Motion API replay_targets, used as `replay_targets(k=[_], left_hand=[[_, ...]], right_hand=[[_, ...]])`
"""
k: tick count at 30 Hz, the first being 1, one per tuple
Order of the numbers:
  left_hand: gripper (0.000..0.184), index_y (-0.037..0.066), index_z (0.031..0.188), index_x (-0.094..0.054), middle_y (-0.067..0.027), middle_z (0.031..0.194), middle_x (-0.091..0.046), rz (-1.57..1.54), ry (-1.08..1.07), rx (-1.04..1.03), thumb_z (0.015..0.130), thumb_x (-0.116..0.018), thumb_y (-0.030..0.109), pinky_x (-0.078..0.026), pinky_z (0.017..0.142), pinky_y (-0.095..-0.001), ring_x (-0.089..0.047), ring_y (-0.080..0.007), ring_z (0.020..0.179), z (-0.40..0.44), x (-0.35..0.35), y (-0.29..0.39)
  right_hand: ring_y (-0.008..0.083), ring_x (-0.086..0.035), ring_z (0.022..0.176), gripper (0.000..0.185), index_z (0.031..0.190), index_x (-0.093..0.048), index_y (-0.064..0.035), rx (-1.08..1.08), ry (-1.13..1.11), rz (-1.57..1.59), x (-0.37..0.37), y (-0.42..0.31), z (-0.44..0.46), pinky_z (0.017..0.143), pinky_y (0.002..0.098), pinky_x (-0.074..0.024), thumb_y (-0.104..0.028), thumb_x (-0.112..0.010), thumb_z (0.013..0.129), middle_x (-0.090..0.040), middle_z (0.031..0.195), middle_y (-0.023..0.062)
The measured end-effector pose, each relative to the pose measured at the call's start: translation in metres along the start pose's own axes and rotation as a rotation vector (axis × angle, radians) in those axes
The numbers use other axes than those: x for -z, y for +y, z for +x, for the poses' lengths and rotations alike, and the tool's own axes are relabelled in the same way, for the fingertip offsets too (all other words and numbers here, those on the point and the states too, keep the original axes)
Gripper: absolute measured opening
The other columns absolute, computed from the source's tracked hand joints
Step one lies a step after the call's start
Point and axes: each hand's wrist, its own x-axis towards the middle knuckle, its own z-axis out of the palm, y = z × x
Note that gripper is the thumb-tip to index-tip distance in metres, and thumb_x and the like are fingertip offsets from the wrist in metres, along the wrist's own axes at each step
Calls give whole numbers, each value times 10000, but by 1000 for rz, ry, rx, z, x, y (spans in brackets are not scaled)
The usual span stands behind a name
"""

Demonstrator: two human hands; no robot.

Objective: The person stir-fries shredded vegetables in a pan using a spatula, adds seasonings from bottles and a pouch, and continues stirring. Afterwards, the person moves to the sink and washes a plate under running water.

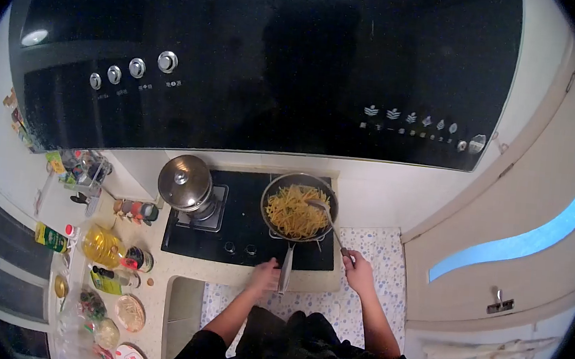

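Observation:
On the right burner sits a frying pan (289,233) full of thin yellow strips (288,210), perhaps shredded potato or noodles. My right hand (359,273) is closed around the handle end of a spatula (335,234), whose head rests in the food at the pan's right side. My left hand (265,275) is just left of the pan handle (286,268), near the front edge of the hob. Motion blurs its fingers, and I cannot make out whether they touch the handle.
A lidded pot (184,183) stands on the left burner of the black hob (233,216). Left on the counter are an oil jug (102,245), sauce bottles (137,259) and spice jars (135,211). The dark range hood (262,75) hangs above; a door (502,232) is at right.

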Motion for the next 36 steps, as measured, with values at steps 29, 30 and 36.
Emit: replay_targets(k=[29,30,36], left_hand=[[566,55,1256,-631,-170,1209,-632,1207,37,-662,862,-687,457,-518,893,-435,-634,-321,1033,88,72,17],[619,38,1279,-607,-163,1168,-645,854,-137,-469,876,-672,504,-534,842,-404,-658,-294,967,82,63,5],[567,80,1318,-491,-96,1069,-624,-220,-583,319,978,-513,534,-564,783,-447,-663,-241,849,4,-11,-1]], right_hand=[[356,-683,807,294,1150,-693,-167,-119,-69,-372,12,-80,-53,714,465,-551,-318,-605,913,-709,840,157],[356,-683,807,294,1151,-697,-169,-101,-71,-377,12,-80,-51,713,464,-551,-313,-605,912,-709,842,158],[360,-679,804,283,1127,-702,-143,-51,-77,-406,-9,-65,-22,706,467,-548,-289,-601,906,-706,838,163]])
